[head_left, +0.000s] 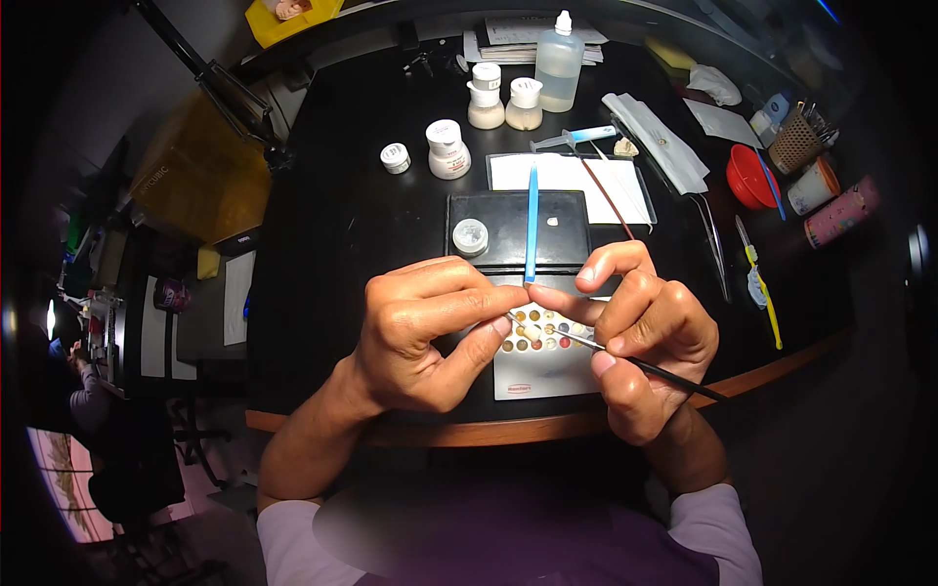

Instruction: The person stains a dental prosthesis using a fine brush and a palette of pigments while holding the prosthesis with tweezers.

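My left hand (pixel 430 332) is closed, thumb and fingers pinching a thin metal holder (pixel 516 318). At the holder's tip is a small cream-coloured piece (pixel 532 333) that looks like a dental crown. My right hand (pixel 645 337) grips a fine brush (pixel 674 378) with a dark handle, its tip pointing left, close to the crown; whether they touch I cannot tell. My two index fingertips meet or nearly meet above it. Below both hands lies a white palette (pixel 528 379) with rows of coloured wells, partly hidden. Just beyond the fingertips rests a blue stick (pixel 532 220).
Behind the hands are a black case (pixel 518 205), a small round jar (pixel 470 237) and a white pad (pixel 508 174). Powder jars (pixel 447 151) and a clear bottle (pixel 559 68) stand farther back. At right are tweezers (pixel 711 244), a yellow-handled knife (pixel 762 293) and a red bowl (pixel 747 181).
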`<state>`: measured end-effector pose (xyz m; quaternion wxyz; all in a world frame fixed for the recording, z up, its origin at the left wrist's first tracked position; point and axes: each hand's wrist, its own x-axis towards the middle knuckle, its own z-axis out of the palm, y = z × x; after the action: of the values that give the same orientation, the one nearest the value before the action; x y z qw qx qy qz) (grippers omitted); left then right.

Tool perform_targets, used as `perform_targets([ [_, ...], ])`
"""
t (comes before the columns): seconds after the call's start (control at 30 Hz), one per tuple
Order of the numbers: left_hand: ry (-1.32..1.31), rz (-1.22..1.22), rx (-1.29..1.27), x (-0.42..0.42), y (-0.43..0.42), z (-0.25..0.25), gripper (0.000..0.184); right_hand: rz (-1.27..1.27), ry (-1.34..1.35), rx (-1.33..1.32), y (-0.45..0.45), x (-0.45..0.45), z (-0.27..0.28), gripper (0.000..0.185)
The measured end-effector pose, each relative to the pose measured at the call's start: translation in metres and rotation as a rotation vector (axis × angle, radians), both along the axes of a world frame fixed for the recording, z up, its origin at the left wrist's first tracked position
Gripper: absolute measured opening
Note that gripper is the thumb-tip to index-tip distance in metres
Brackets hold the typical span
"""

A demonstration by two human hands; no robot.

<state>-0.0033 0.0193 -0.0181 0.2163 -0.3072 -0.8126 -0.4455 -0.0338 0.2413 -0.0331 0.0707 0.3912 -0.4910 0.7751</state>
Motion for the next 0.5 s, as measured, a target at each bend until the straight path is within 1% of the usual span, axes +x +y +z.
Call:
perform_targets([
  [0.13, 0.098, 0.001, -0.038, -0.0033, -0.0008, -0.0037, 0.029, 0.005, -0.007, 0.034, 0.0008, -0.0012, -0.0007, 0.013],
  [0.5, 0.153, 0.023, -0.106, -0.0034, -0.0011, -0.0035, 0.03, -0.02, -0.036, 0.074, -0.0005, -0.0009, 0.0011, 0.013],
])
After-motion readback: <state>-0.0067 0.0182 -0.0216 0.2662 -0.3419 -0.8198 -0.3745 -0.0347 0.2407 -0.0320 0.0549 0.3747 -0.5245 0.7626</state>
